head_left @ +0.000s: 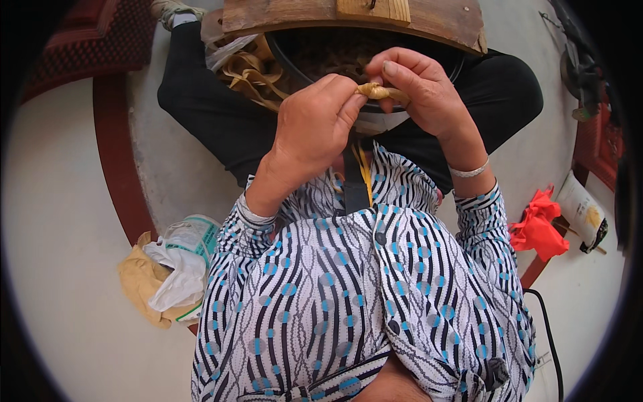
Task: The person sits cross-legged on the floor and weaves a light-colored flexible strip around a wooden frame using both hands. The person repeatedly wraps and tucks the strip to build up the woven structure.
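Between my two hands is a tan, shiny strip (376, 90), wound into a small thick roll at its middle. My left hand (315, 114) pinches its left end between thumb and forefinger, the other fingers curled in. The thumb and fingers of my right hand (425, 90) close on its right end; part of that grip is hidden. Both hands are above the near rim of a black basin (284, 57), in which dark brown pieces lie in shadow. Loose flat tan strips (251, 75) lie left of the basin with a clear plastic bag.
A wooden board (301, 17) lies across the basin's far side, between my bent legs. On the floor at left are crumpled bags (177, 271). At right lie a red bag (539, 228), a white packet (581, 208) and a black cable (552, 335). Dark red furniture (94, 47) stands far left.
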`<state>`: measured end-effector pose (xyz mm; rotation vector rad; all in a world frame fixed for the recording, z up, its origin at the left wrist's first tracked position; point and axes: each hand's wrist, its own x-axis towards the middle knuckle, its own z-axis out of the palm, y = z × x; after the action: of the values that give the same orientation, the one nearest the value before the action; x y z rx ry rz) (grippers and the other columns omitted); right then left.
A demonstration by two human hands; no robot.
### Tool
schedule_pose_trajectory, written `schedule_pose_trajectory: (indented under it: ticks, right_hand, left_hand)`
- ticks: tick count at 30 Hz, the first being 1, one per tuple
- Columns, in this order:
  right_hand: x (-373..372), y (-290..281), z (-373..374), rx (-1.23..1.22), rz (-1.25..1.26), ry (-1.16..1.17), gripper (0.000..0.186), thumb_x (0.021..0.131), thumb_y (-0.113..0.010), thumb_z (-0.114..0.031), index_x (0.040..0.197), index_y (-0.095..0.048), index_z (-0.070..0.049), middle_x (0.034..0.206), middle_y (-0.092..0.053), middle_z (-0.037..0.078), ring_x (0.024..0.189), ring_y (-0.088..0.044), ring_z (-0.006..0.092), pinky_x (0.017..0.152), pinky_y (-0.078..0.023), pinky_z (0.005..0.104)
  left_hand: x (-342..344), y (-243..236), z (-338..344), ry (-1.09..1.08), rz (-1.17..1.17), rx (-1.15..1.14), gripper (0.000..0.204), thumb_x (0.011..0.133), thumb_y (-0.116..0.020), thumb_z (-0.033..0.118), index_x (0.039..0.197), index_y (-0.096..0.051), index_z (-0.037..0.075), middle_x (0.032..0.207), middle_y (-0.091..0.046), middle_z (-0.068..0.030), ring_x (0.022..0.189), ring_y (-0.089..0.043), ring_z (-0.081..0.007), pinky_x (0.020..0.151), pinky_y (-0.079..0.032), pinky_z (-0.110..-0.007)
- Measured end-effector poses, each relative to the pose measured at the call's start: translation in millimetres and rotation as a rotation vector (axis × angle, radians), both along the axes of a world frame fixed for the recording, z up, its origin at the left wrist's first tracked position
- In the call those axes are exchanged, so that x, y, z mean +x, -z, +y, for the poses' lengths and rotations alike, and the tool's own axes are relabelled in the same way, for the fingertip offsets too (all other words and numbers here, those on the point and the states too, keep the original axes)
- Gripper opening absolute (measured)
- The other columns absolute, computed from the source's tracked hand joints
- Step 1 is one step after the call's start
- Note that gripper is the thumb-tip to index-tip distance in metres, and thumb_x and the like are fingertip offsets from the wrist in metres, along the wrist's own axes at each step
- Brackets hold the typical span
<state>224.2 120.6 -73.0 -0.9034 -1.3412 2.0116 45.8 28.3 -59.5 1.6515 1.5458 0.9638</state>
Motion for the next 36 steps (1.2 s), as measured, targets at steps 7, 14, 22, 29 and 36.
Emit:
schedule_pose_trajectory:
  ticks: [7, 14, 22, 29, 36]
  right_hand:
    - [10, -44, -38, 0.689, -0.359, 0.249, 0.017, 0.088, -0.067, -0.003, 0.104, -0.065, 0.001, 0.083, -0.067, 0.005, 0.074, -0.064, 0.0081, 0.064, -0.050, 0.0197]
    - [3, -17, -45, 0.469, -0.276, 0.229, 0.024, 0.088, -0.062, 0.000, 0.112, -0.062, 0.001, 0.095, -0.067, 0.009, 0.084, -0.064, 0.0111, 0.071, -0.051, 0.0226]
    - [2, -9, -52, 0.623, -0.361, 0.201, 0.027, 0.085, -0.056, 0.007, 0.110, -0.063, 0.000, 0.096, -0.066, 0.012, 0.084, -0.065, 0.0178, 0.073, -0.052, 0.0254]
    - [-2, 6, -37, 1.057, -0.282, 0.216, 0.032, 0.074, -0.059, 0.014, 0.103, -0.064, -0.001, 0.094, -0.065, 0.012, 0.082, -0.066, 0.0247, 0.071, -0.052, 0.0268]
    - [4, 17, -34, 0.441, -0.216, 0.067, 0.026, 0.091, -0.057, 0.003, 0.116, -0.065, -0.002, 0.104, -0.069, 0.005, 0.092, -0.064, 0.0100, 0.080, -0.053, 0.0247]
  left_hand:
    - [14, 17, -4, -0.083, -0.215, -0.103, 0.016, 0.094, -0.057, 0.019, 0.090, -0.059, 0.003, 0.078, -0.060, -0.0136, 0.070, -0.060, -0.0335, 0.060, -0.045, -0.038]
    - [25, 12, 1, -0.043, -0.367, -0.063, 0.024, 0.097, -0.055, 0.022, 0.087, -0.058, 0.000, 0.069, -0.056, -0.0106, 0.059, -0.056, -0.0222, 0.055, -0.044, -0.032]
    - [30, 19, -6, -0.011, -1.244, -0.578, 0.035, 0.101, -0.047, 0.025, 0.071, -0.048, 0.007, 0.060, -0.044, 0.0021, 0.051, -0.039, -0.0076, 0.049, -0.034, -0.024]
    - [33, 11, -13, 0.043, -1.784, -0.851, 0.038, 0.103, -0.038, 0.032, 0.070, -0.039, 0.012, 0.059, -0.036, 0.0025, 0.047, -0.033, -0.0082, 0.050, -0.032, -0.024]
    - [34, 23, -14, -0.058, -1.392, -0.648, 0.035, 0.103, -0.042, 0.029, 0.075, -0.048, 0.008, 0.063, -0.040, 0.0025, 0.052, -0.035, -0.0065, 0.052, -0.032, -0.022]
